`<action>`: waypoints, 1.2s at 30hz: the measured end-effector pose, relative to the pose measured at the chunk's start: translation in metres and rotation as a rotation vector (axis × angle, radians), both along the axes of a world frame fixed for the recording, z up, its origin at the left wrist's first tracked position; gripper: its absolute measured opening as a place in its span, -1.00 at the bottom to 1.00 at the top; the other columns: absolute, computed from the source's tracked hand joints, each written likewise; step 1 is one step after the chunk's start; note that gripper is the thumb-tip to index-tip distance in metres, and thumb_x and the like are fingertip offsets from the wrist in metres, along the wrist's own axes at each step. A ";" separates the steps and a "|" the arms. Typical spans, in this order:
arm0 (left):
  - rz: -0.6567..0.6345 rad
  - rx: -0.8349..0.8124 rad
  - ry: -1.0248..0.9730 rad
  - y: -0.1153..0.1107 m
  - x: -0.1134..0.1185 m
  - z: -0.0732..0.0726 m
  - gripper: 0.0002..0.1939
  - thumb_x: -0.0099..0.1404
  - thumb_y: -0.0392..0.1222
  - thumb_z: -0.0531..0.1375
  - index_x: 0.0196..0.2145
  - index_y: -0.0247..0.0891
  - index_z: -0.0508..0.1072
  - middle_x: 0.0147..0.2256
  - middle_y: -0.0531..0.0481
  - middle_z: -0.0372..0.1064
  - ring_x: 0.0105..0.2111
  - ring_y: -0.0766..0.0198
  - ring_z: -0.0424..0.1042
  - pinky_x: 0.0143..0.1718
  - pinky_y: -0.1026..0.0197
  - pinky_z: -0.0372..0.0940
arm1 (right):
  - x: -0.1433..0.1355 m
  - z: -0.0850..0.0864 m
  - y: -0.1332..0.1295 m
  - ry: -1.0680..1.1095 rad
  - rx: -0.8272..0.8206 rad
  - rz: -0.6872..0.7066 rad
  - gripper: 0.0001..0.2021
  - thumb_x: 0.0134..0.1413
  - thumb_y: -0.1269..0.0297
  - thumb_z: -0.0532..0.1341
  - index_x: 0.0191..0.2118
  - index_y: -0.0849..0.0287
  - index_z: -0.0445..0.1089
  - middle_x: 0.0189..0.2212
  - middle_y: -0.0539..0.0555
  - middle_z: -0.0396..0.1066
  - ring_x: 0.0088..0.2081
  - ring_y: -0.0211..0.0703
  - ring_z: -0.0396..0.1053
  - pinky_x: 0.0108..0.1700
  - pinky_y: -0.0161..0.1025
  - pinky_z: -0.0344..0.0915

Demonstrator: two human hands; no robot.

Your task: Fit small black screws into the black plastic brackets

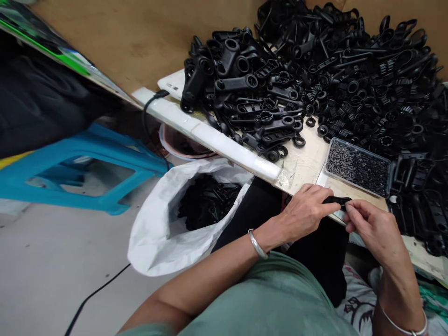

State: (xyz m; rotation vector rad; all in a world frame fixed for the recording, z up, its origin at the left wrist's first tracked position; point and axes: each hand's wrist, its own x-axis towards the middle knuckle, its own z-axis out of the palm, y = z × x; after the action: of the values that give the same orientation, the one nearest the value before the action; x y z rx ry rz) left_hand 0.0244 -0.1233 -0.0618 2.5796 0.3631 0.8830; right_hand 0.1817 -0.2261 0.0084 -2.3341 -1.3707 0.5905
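Note:
A small black plastic part (336,200) lies between my hands at the table's front edge. My left hand (307,208) is closed round its left end, with the fingers over it. At its right end my right hand (371,223) pinches with thumb and fingertips; whether a smaller piece is between them is hidden. Just behind the hands, a clear tray (389,183) of tiny dark pieces rests on the table (304,165). Black plastic handles (238,83) and small black rings (310,122) are heaped beyond it.
Below the table edge at the left stands a white sack (154,233) with black parts inside. A pinkish bucket (168,142) and a blue stool (70,149) are farther left. More black parts (436,219) lie right of the tray. A cable (94,294) crosses the floor.

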 end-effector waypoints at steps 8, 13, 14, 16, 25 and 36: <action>-0.001 0.011 0.004 0.000 0.000 -0.001 -0.73 0.34 -0.37 0.12 -0.06 -0.19 0.51 -0.10 -0.08 0.41 -0.13 0.15 0.34 -0.10 0.13 0.24 | -0.012 0.004 0.004 -0.072 -0.009 0.003 -0.65 0.17 -0.01 0.03 -0.42 0.10 0.39 -0.64 -0.02 0.42 -0.59 -0.20 0.40 -0.41 -0.28 0.23; -0.001 0.007 0.006 0.000 0.000 0.000 -0.73 0.35 -0.36 0.11 -0.07 -0.19 0.51 -0.10 -0.08 0.41 -0.13 0.16 0.33 -0.09 0.13 0.24 | -0.006 0.004 0.003 -0.025 -0.053 0.025 -0.65 0.19 -0.01 0.02 -0.41 0.08 0.40 -0.63 -0.04 0.44 -0.55 -0.20 0.42 -0.36 -0.27 0.23; -0.003 0.004 0.008 0.000 0.000 0.000 -0.73 0.36 -0.36 0.11 -0.07 -0.18 0.51 -0.10 -0.08 0.40 -0.13 0.16 0.33 -0.09 0.13 0.24 | -0.005 0.004 0.003 -0.013 -0.065 0.014 -0.64 0.20 -0.02 0.02 -0.41 0.07 0.40 -0.63 -0.05 0.44 -0.54 -0.20 0.42 -0.36 -0.27 0.23; -0.007 0.001 0.012 0.000 0.000 0.000 -0.73 0.37 -0.36 0.10 -0.06 -0.18 0.51 -0.09 -0.07 0.40 -0.13 0.17 0.33 -0.08 0.13 0.23 | -0.003 0.004 0.003 -0.008 -0.083 -0.002 -0.62 0.21 -0.04 0.01 -0.42 0.07 0.40 -0.65 -0.06 0.43 -0.55 -0.20 0.41 -0.36 -0.26 0.22; 0.005 -0.003 0.011 -0.001 0.000 -0.001 -0.73 0.39 -0.34 0.09 -0.06 -0.17 0.51 -0.09 -0.07 0.40 -0.12 0.17 0.32 -0.09 0.14 0.23 | -0.005 0.006 0.007 -0.050 -0.093 0.026 -0.66 0.22 0.02 0.01 -0.44 0.07 0.36 -0.67 -0.06 0.42 -0.58 -0.21 0.41 -0.37 -0.27 0.23; 0.014 -0.017 -0.059 -0.001 0.002 -0.003 -0.74 0.40 -0.37 0.05 -0.07 -0.27 0.49 -0.12 -0.07 0.43 -0.14 0.18 0.33 -0.11 0.15 0.22 | -0.013 0.003 0.006 -0.100 -0.027 0.067 -0.68 0.26 0.06 -0.01 -0.40 0.09 0.33 -0.64 -0.02 0.42 -0.59 -0.21 0.42 -0.44 -0.31 0.25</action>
State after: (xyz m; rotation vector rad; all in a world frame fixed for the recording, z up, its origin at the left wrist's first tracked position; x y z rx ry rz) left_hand 0.0261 -0.1239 -0.0647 2.5325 0.3698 0.9552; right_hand 0.1691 -0.2204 0.0119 -2.3753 -1.4996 0.5210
